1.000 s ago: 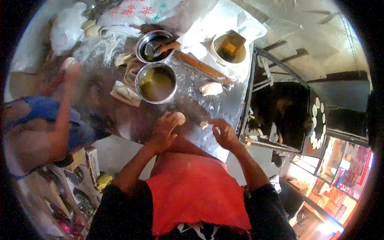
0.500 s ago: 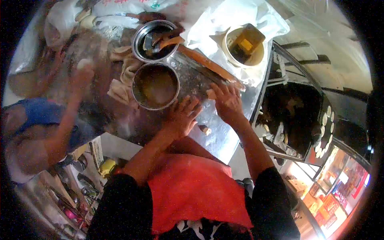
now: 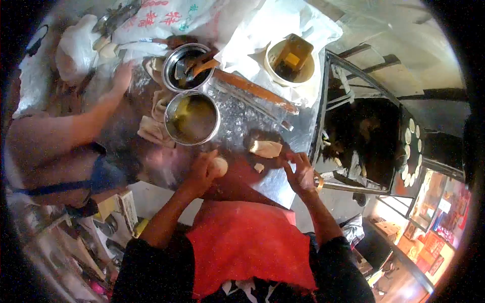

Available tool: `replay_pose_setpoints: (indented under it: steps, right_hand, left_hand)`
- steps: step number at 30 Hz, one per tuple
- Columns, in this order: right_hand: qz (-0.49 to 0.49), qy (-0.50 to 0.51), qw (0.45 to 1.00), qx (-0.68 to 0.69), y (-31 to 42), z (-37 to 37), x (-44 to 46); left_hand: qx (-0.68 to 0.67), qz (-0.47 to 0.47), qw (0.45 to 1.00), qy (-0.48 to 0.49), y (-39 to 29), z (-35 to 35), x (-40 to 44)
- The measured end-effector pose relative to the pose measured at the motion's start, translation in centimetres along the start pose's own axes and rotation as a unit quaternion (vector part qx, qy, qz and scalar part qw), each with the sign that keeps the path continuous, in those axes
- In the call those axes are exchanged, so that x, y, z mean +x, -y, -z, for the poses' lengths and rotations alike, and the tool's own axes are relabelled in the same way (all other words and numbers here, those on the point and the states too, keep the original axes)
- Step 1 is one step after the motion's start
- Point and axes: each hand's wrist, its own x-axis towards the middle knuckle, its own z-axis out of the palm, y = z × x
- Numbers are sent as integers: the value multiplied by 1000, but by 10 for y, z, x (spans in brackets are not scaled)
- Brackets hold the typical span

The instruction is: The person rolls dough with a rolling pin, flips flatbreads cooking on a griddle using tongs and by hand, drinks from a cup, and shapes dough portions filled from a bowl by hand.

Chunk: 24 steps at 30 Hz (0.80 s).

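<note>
My left hand (image 3: 201, 175) is closed around a pale round dough ball (image 3: 219, 166) near the front edge of the metal table. Just right of a flattened, folded-looking dough piece (image 3: 265, 149) is my right hand (image 3: 301, 174), its fingers apart and slightly bent. A small tan thing (image 3: 319, 181) shows beside that wrist; its kind is unclear. Between the hands lies a small dough scrap (image 3: 259, 167). In front of my left hand stands a metal pot (image 3: 218, 121) with yellowish liquid in it.
A second metal pot (image 3: 165, 76) holds utensils. Beyond are a long wooden strip (image 3: 257, 90) and a white tub (image 3: 269, 63) with an amber container. A co-worker's arm (image 3: 101, 113) reaches in at left. Right of the table, an oven-like opening (image 3: 361, 136) adjoins a dark plate with pale rounds.
My hands have moved apart and back toward me. The left now holds a dough ball, and the flattened dough piece has come into view. The co-worker's arm has shifted.
</note>
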Motion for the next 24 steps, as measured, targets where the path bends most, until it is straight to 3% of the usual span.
replay_pose_setpoints:
  steps: [2,4,6,7,10,11,14,19,22,24]
  right_hand:
    - [-40,20,999,-10,-9,-7,-23]
    - [-28,21,999,35,-13,-20,-41]
    - [-28,23,999,40,-2,-28,-47]
    - [-48,6,995,84,2,-35,-50]
    - [-35,36,995,83,15,-35,-53]
    - [-37,41,995,86,16,-36,-56]
    - [-15,41,993,106,25,-32,-61]
    - [9,32,999,26,14,-37,-65]
    - [24,5,1000,14,29,-29,-35]
    - [89,-14,995,-52,25,-31,-9]
  left_hand:
    - [197,-59,970,-128,-2,-2,-13]
    - [227,-107,960,-123,-6,-5,-11]
    - [350,-218,908,-77,6,-23,1]
    - [348,-255,895,-116,11,-31,9]
    - [301,-248,916,-92,30,-34,35]
    - [298,-272,896,-185,12,-27,36]
    - [268,-250,897,-248,-43,13,13]
    - [362,-201,889,-196,55,-25,-22]
    - [366,-169,902,-154,46,-20,-26]
    - [338,-173,910,-169,31,-11,-26]
